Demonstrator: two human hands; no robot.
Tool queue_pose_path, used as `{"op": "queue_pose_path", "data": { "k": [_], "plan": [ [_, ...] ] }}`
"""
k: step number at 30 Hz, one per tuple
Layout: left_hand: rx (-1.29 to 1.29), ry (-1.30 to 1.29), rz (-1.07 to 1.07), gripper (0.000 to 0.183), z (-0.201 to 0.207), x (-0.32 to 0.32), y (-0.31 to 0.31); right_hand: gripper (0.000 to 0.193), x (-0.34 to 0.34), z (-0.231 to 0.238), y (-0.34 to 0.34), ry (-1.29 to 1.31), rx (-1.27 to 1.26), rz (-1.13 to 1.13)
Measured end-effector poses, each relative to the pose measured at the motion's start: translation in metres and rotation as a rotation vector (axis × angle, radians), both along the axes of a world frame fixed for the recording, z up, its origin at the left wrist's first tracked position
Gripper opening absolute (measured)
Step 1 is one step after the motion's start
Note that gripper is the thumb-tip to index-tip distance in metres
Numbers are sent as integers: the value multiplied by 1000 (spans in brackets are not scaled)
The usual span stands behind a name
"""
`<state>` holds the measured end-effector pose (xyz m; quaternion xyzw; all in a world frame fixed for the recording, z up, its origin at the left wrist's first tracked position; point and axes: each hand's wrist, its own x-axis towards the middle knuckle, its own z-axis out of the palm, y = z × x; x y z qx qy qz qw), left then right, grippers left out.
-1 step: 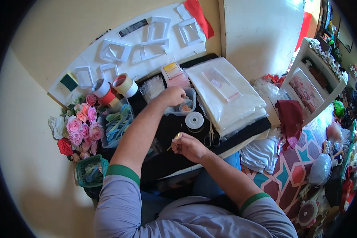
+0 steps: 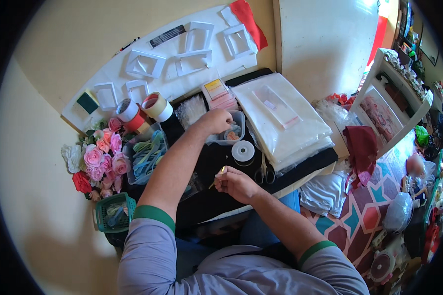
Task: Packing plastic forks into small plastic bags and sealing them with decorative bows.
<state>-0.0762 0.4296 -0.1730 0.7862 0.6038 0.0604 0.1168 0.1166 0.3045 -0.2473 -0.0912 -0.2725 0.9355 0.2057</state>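
My left hand (image 2: 215, 121) is at the left rim of a small clear plastic container (image 2: 240, 135), its fingers curled down and their tips hidden. Inside the container lie small pale and orange pieces, too small to name. Nearer to me, my right hand (image 2: 237, 185) pinches a thin gold strip (image 2: 223, 170) between thumb and fingers, and its end sticks out below the fingertips. Just beyond that hand are a white spool (image 2: 243, 151) and a pair of scissors (image 2: 265, 173) on the black cloth (image 2: 206, 199).
A stack of clear plastic sheets (image 2: 300, 130) covers the table's right side. Tape rolls (image 2: 157, 107), a tub of blue-green ribbons (image 2: 149, 157), artificial flowers (image 2: 101, 160) and a green basket (image 2: 115, 212) stand on the left. White paper frames (image 2: 145, 64) lie on a board behind.
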Motion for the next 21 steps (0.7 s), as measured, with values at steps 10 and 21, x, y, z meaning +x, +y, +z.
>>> {"op": "queue_pose_path", "data": {
  "k": [10,21],
  "plan": [
    [12,114,111,23,-2,13,-9,5,4,4,-1,-43,-25,-4],
    [531,-569,16,22,16,7,-151,7,0,3,-8,-54,-6,-18]
  ]
}}
